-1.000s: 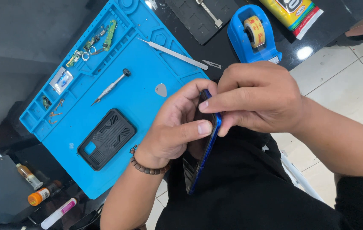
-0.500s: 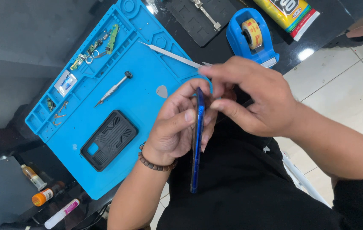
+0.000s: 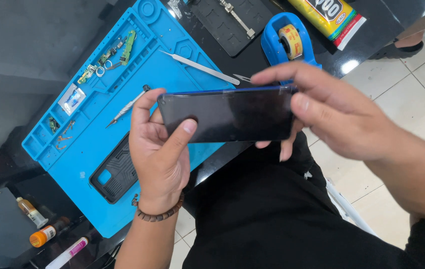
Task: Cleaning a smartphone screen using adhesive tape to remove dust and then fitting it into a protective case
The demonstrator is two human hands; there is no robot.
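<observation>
I am sitting over a pale tiled floor at a dark glossy table [image 3: 252, 55]. My left hand [image 3: 160, 149] is gripping one end of a dark phone [image 3: 227, 115], thumb pressing on its glass; my right hand [image 3: 337, 112] is pinching the other end. The phone's long axis is lying level between my two sets of fingers, screen facing up at me. Beyond my left fingers a blue work mat [image 3: 80, 159] is lying, carrying a black phone case [image 3: 115, 174], a screwdriver [image 3: 128, 105] and tweezers [image 3: 200, 67]. Beyond my right fingertips a blue tape dispenser [image 3: 287, 40] is standing.
</observation>
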